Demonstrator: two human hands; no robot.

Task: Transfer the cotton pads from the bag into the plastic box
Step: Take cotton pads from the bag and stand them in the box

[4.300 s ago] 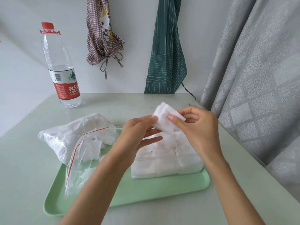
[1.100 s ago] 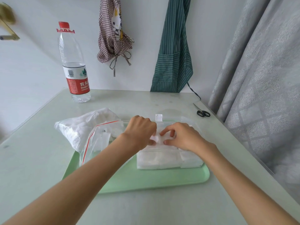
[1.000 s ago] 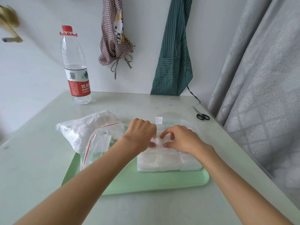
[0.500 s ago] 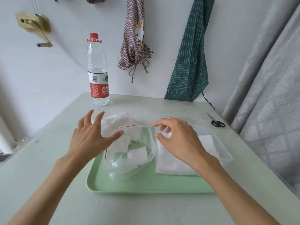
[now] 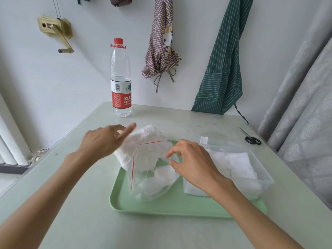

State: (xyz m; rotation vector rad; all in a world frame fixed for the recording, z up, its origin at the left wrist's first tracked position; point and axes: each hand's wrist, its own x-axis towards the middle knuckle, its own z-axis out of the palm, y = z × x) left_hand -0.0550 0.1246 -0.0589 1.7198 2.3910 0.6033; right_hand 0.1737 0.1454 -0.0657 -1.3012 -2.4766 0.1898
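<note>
A: Where the tray's (image 5: 161,209) left rim runs, what's there?
B: The bag (image 5: 150,168), mid-frame; right hand (image 5: 194,164) pinches its mouth, left hand (image 5: 104,139) hovers, fingers loosely spread.
A: And right of it?
B: The plastic box (image 5: 264,178) of cotton pads (image 5: 239,162); bare table (image 5: 71,203) lower left.

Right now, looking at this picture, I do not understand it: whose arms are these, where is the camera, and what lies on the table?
No machine here: a person wears the camera on the head, looking down at their own bare arms. The right hand pinches the mouth of a clear zip bag of cotton pads; the left hand hovers open above it. The bag and a clear plastic box, already holding pads, sit on a green tray. A water bottle and scissors stand aside on the table.
</note>
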